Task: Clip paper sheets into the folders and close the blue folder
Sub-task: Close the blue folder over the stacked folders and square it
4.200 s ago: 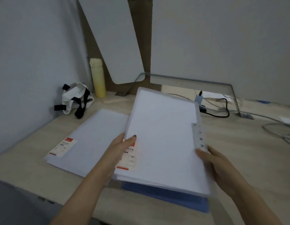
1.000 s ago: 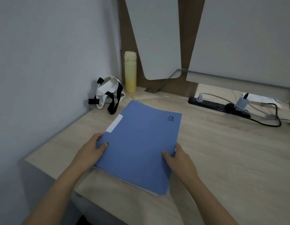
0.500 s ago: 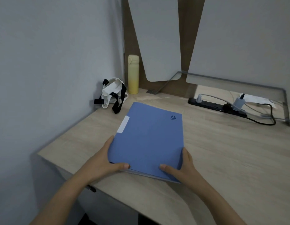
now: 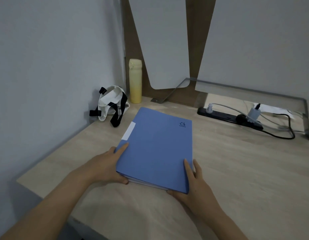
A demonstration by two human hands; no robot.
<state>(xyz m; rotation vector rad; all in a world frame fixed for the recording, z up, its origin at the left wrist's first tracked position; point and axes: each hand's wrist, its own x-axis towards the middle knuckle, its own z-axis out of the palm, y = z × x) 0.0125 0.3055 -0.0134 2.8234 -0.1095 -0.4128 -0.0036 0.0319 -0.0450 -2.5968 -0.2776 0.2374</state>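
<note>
My left hand (image 4: 105,168) and right hand (image 4: 193,186) grasp the closed blue folder (image 4: 157,149) near the table's (image 4: 236,170) left edge, seemingly resting flat.

Your left hand (image 4: 105,166) grips the near left corner of the closed blue folder (image 4: 157,148), thumb along its near edge and a finger on the cover. Your right hand (image 4: 193,186) clasps the near right corner, fingers lying on the cover's right edge. White paper sheets (image 4: 146,184) show as a thin edge between your hands. Beyond your left hand, a white bag (image 4: 112,103) and a yellow bottle (image 4: 135,81) stand on the table (image 4: 236,170); beyond your right hand lies a power strip (image 4: 229,117).
</note>
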